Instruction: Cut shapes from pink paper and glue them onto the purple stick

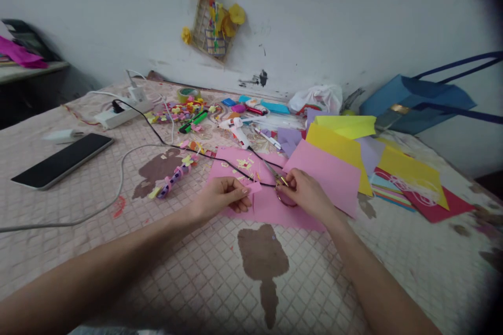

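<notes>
In the head view my left hand point(228, 196) pinches a small pink paper piece point(254, 187) between thumb and fingers. A pair of scissors point(281, 179) is gripped in my right hand point(302, 188), its blades pointing up and left, away from me. Both hands are over a pink sheet point(271, 209) lying on the table, with small pale yellow scraps point(243, 164) on it. A black cable point(231, 165) runs across the sheet between the hands. Just beyond, a white glue gun point(237, 131) lies on its side.
At left lie a phone point(63, 159) and a power strip point(120, 115). Coloured sheets point(338, 149) and a blue bag point(416, 102) are on the right. A decorated purple stick point(173, 182) lies left of my hands. Paper flowers point(176, 111) and a tape roll point(188, 95) sit farther back.
</notes>
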`<state>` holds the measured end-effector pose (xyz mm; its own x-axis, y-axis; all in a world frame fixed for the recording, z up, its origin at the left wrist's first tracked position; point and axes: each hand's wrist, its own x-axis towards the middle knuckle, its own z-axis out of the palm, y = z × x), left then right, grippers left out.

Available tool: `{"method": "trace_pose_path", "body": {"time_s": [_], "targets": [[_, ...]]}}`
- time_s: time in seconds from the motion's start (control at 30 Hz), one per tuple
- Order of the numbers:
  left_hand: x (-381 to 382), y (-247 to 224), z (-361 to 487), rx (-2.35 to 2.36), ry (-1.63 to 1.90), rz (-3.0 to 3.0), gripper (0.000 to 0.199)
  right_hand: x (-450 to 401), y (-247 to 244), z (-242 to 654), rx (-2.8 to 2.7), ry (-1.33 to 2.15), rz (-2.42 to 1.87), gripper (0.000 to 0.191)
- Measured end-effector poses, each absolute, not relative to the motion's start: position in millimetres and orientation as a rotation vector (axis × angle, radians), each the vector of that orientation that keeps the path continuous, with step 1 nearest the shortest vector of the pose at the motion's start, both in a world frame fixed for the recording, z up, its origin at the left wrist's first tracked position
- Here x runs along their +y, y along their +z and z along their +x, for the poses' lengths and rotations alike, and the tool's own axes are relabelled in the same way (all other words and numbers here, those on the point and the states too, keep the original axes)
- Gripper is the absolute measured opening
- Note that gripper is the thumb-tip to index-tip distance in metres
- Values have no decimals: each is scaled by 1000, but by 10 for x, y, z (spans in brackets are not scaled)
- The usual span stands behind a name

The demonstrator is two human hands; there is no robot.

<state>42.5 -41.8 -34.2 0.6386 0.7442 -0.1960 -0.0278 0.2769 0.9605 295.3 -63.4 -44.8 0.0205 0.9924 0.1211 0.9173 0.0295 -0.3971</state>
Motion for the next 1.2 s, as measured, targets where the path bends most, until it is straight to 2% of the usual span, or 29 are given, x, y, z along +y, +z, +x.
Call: {"method": "trace_pose_path", "body": {"time_s": [0.33,0.53,0.67,0.87,1.2], "targets": [[-411,-320,427,743,636,1140,28,-723,-338,2869,-1892,281,-2016,16],[-349,-324,395,697,699,1084,26,-801,-228,2610,-1646,916,-1452,23],[-357,-326,395,674,680,1124,26,-882,-261,2367,-1430,1121,-1298,28],[-480,-284,459,666,606,1204,29,-947,-295,2225,-1248,1221,-1299,26],[-463,-337,456,690,602,1154,28,-994,-294,2149,-1283,1281,-1290,28]]}}
